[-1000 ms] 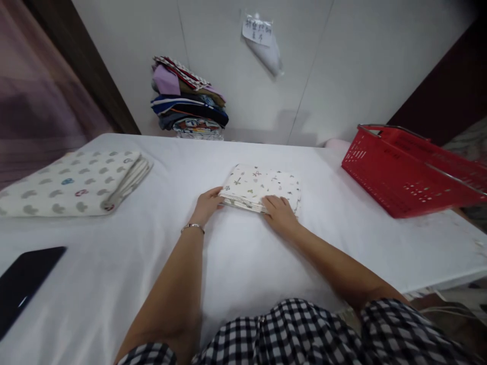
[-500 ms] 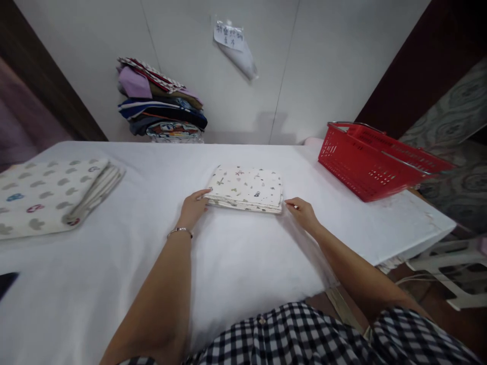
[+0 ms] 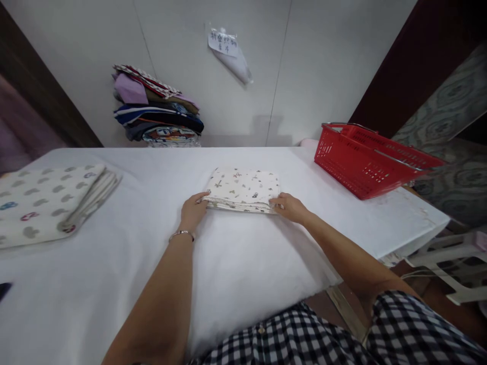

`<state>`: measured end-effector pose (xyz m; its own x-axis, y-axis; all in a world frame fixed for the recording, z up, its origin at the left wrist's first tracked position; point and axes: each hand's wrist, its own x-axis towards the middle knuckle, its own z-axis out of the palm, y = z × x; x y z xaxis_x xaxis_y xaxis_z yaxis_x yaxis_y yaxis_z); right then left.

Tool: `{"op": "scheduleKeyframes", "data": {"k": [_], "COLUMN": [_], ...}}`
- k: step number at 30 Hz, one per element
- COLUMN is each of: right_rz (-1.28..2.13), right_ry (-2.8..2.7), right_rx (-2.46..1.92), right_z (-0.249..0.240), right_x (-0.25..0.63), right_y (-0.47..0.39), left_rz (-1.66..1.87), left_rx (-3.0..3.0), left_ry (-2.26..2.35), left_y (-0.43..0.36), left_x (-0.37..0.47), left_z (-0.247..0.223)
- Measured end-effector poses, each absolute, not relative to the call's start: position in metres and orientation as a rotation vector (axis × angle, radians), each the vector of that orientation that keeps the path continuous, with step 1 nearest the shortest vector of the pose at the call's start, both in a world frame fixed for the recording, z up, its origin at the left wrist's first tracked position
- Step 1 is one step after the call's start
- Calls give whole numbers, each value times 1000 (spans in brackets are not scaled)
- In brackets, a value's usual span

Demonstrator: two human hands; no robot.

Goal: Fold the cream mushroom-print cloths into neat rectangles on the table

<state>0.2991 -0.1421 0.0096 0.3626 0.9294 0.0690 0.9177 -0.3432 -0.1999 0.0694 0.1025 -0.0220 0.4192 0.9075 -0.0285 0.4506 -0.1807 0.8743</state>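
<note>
A folded white cloth [image 3: 243, 185] with small printed figures lies flat on the white-covered table [image 3: 243, 263], its layered edge facing me. My left hand [image 3: 194, 209] pinches the near left corner, thumb and fingers closed on the layers. At the near right corner, my right hand [image 3: 291, 207] grips the same cloth between thumb and fingers. The fingertips under the layers are partly hidden on both sides.
A larger folded cloth [image 3: 45, 203] with grey shapes rests at the left. Behind the table's far edge rises a stack of folded fabrics [image 3: 158, 109]. A red plastic basket [image 3: 373, 157] stands at the right, and a white stool [image 3: 452, 263] beyond the table.
My right hand has moved left onto the near right corner and closed on the cloth. My left hand keeps its hold on the left corner. The view has shifted slightly.
</note>
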Motion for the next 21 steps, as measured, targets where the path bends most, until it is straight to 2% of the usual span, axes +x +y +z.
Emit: {"op": "scheduleKeyframes", "data": {"k": [6,11,21], "right_rz": [66,-80,-76], "right_ry": [-1690,-1601,-1891], "right_rx": [-2442,-2434,-2266], "right_z": [11,13,2], "right_x": [295,298,309], "right_y": [-138,-147,-163], "left_rz": [682,707,744], "left_rx": [1789,1845,1870], "left_ry": [1181,1187,1166], "left_y": [103,105,108], "left_x": [71,71,71], "left_z": [-25,-30,-33]}}
